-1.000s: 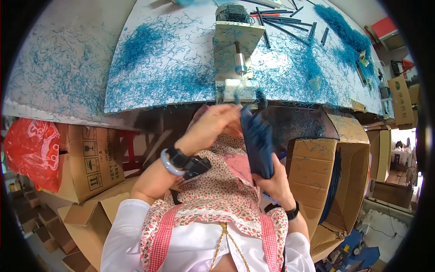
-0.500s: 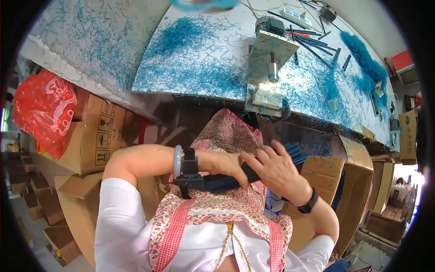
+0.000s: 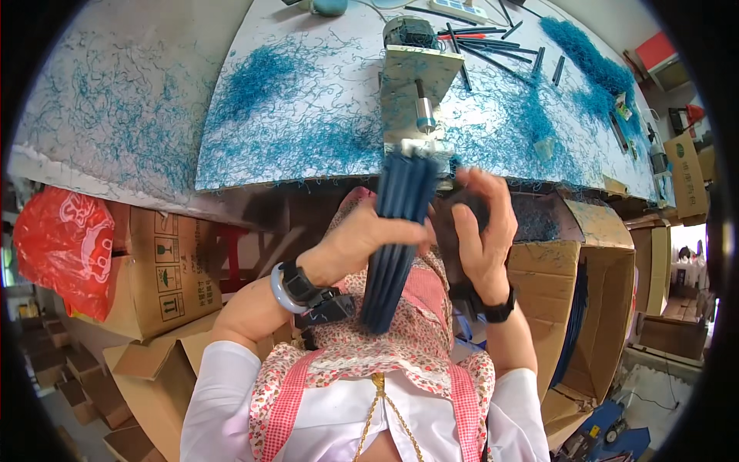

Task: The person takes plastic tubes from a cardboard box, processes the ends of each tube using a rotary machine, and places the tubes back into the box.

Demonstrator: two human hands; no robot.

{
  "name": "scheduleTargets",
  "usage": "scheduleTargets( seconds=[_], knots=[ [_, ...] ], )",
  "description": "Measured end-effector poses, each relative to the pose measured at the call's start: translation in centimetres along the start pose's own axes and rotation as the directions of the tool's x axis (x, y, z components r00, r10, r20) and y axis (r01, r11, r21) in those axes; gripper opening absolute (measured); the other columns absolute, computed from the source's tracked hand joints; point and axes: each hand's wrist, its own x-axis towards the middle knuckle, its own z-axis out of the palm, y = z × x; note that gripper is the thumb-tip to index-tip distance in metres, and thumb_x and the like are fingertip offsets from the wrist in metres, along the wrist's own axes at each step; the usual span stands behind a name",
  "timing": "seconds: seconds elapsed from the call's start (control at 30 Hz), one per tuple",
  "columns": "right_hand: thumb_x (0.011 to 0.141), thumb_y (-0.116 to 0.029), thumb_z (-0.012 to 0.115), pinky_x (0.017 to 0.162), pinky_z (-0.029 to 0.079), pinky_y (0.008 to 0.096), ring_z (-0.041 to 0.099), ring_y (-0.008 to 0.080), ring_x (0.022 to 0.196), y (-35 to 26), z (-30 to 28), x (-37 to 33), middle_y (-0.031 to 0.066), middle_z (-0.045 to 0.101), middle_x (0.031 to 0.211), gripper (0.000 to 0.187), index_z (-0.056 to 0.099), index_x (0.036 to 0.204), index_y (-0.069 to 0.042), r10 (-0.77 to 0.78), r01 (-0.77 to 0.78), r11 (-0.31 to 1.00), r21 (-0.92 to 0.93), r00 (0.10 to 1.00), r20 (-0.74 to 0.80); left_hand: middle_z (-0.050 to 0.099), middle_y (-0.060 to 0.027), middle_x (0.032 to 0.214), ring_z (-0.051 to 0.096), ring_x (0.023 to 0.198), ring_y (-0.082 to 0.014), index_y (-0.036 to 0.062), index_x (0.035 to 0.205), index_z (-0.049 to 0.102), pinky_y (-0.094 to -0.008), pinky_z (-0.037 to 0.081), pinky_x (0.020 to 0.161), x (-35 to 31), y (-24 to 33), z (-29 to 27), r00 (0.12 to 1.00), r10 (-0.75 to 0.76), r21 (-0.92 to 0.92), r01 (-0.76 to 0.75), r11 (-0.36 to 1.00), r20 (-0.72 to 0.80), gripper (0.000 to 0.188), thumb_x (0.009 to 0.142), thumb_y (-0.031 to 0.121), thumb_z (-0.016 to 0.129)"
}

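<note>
A bundle of long dark blue strips or tubes [image 3: 391, 269] stands over my lap, slightly tilted, its far end in front of the bench-mounted drill [image 3: 422, 100]. My left hand [image 3: 350, 240] wraps round the middle of the bundle, thumb across its front. To the right of it, my right hand [image 3: 486, 239] is raised with fingers spread and thumb apart, holding nothing. Fast motion blurs the far end of the bundle, so I cannot tell whether it touches the drill's white base [image 3: 423, 146].
Blue curly shavings [image 3: 269, 77] cover much of the white table [image 3: 323, 31]. Several dark tubes [image 3: 493, 50] lie behind the drill. An open cardboard box [image 3: 539, 292] with dark strips stands at my right; a red plastic bag [image 3: 61, 246] rests on a carton [image 3: 165, 269] at my left.
The bundle has swung from lying across my lap to pointing away from me toward the drill. My right hand has let go of it and opened. The view has shifted slightly.
</note>
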Motion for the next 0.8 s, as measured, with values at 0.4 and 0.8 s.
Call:
scheduleTargets(
  seconds=[0.4,0.8],
  knots=[
    [0.090,-0.008,0.052,0.053,0.038,0.0179,0.046,0.0026,0.061,-0.3,3.2,-7.9,-0.0015,0.049,0.070,0.016,0.050,0.105,-0.002,0.673,-0.780,0.508,0.366,0.625,0.396,0.066,-0.0084,0.088,0.065,0.078,-0.0152,-0.0020,0.097,0.062,-0.0282,0.053,0.072,2.0,-1.4,0.1,0.955,0.200,0.248,-0.144,0.958,-0.217,0.021,0.077,0.005,0.066],
    [0.100,-0.025,0.038,0.040,0.029,0.0197,0.034,0.0057,0.043,-1.5,1.7,-4.8,-0.0033,0.039,0.057,0.026,0.048,0.114,-0.005,0.705,-0.806,-0.040,0.591,0.396,0.589,0.064,-0.0081,0.088,0.065,0.079,-0.0195,0.0009,0.116,0.051,-0.0329,0.053,0.074,0.1,-1.9,-2.7,0.964,-0.054,-0.017,0.051,0.999,-0.259,0.044,0.078,0.012,0.069]
  ],
)
